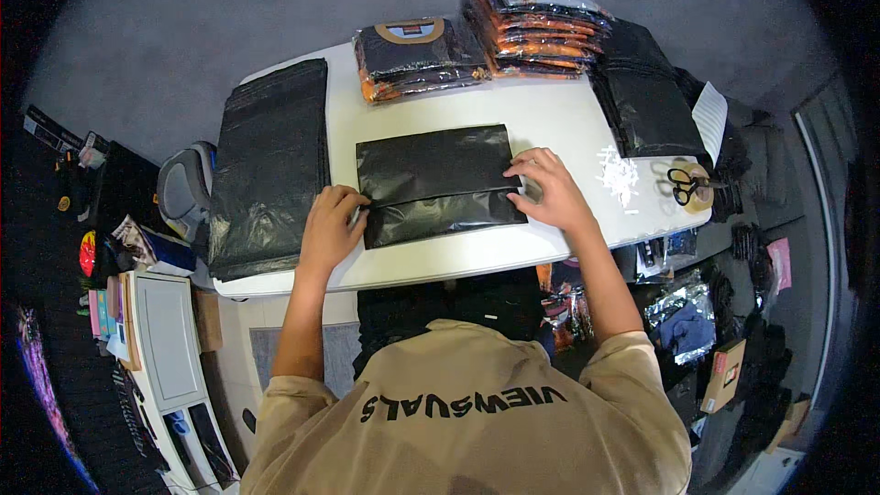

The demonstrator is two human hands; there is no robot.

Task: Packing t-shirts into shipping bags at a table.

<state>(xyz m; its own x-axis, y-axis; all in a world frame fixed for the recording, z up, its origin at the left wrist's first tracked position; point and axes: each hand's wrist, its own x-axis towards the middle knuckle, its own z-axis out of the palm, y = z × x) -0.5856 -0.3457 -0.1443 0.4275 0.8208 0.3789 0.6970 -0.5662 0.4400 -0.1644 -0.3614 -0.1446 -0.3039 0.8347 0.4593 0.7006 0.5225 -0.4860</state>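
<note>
A folded black plastic bag (435, 160) lies flat on the white table (431, 266) in front of me, with a crease running across it and a shinier strip along its near side. My left hand (332, 227) grips its left edge near that crease, fingers bent. At the opposite edge, my right hand (552, 191) has its curled fingertips on the bag above the crease and its thumb just below. The thumb and fingers of both hands frame the two ends of the fold.
A tall stack of large black bags (270, 165) covers the table's left. Packaged garments (422, 55) and a higher pile of them (541, 23) stand at the back. Right are more black bags (655, 110), small white strips (619, 174), black scissors (686, 186) and a tape roll (701, 194).
</note>
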